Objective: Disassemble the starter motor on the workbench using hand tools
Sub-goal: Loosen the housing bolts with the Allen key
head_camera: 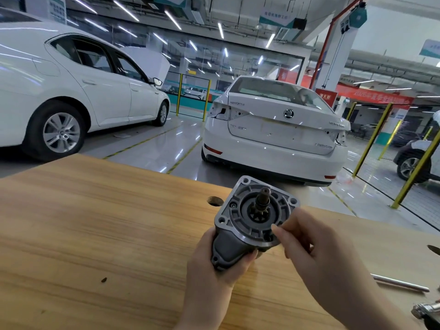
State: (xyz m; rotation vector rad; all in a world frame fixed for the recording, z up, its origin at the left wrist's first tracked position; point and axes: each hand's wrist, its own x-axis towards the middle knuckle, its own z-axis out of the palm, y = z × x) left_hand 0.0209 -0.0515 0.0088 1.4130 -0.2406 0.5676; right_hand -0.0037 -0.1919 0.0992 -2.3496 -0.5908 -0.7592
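Workbench [95, 222] of pale wood faces white cars [273, 125] on glossy floor [154, 148].

Glossy workshop floor [152, 148], white cars [273, 125], ceiling striplights [172, 19].

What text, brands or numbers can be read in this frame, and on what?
None reads cleanly.
On the rear white car's boot lid: chrome lettering, too blurred to quote.
On the red banner: pale characters, blurred.
On the small red sign: characters too small.
On the hanging ceiling signs: blurred.
On the starter motor: no markings visible.
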